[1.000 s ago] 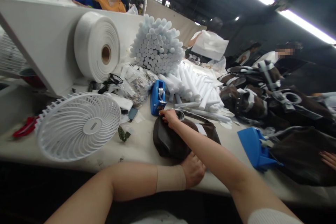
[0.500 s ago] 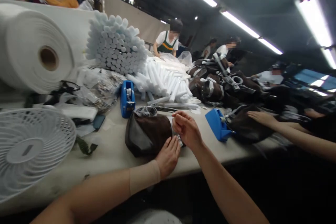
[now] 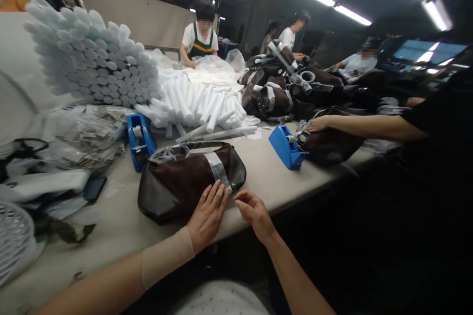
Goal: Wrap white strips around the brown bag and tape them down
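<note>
A dark brown leather-look bag (image 3: 185, 184) lies on the white table, with a grey strip of tape (image 3: 218, 171) across its right end and a coil of clear tubing (image 3: 168, 153) at its top. My left hand (image 3: 207, 216), wearing a beige wrist sleeve, rests flat on the bag's front with its fingertips by the tape. My right hand (image 3: 254, 214) sits at the bag's right corner, its thumb and fingers curled close together. Whether anything small lies between them is hidden.
A blue tape dispenser (image 3: 140, 140) stands beyond the bag, and another (image 3: 287, 147) stands by a co-worker's hand (image 3: 320, 123). Foam rods (image 3: 195, 101), bagged metal parts (image 3: 88, 138), a phone (image 3: 94, 188) and a white fan (image 3: 15, 241) crowd the table. Brown bags (image 3: 277, 93) are piled beyond.
The view has swung left. The bag has turned, now showing its grey tape on top. My right hand has moved from the bag's top to its right corner, and my left hand lies higher on the bag.
</note>
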Demonstrator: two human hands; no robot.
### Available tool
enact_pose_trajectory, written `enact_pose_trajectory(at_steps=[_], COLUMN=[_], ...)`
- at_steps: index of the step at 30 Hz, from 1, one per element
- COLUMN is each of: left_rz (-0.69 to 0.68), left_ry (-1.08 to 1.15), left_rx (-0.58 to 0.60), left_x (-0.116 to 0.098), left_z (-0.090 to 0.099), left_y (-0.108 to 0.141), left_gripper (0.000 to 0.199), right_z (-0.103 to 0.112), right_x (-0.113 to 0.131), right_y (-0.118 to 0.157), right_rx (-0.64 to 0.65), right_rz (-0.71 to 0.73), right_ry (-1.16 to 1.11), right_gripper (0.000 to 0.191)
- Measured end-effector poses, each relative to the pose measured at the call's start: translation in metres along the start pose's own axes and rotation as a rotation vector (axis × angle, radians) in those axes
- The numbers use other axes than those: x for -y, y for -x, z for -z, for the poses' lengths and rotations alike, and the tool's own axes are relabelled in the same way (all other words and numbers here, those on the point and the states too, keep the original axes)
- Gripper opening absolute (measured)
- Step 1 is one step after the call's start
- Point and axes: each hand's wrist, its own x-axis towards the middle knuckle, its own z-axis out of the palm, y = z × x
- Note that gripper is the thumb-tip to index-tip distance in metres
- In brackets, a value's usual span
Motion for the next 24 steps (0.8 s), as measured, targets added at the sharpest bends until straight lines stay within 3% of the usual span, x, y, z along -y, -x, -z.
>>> enact_pose_trajectory(at_steps=[7, 16, 24], left_rz=[-0.006, 0.011, -0.025], left_ry=[-0.016, 0.113, -0.007], left_rx=[0.018, -0.042, 0.038], left_x=[-0.004, 0.0, -0.002], left_z=[0.005, 0.004, 0.012], left_y=[0.002, 0.007, 0.004], left_gripper=[0.056, 0.075, 0.066], right_z=[0.005, 0.006, 0.006], right_x=[-0.014, -0.013, -0.018], right_y=[-0.009, -0.018, -0.027], right_rx=[0.035, 0.075, 0.058], right_rz=[-0.044, -0.014, -0.081], right_ry=[0.035, 0.2, 0.314], right_gripper=[0.034, 0.031, 0.033])
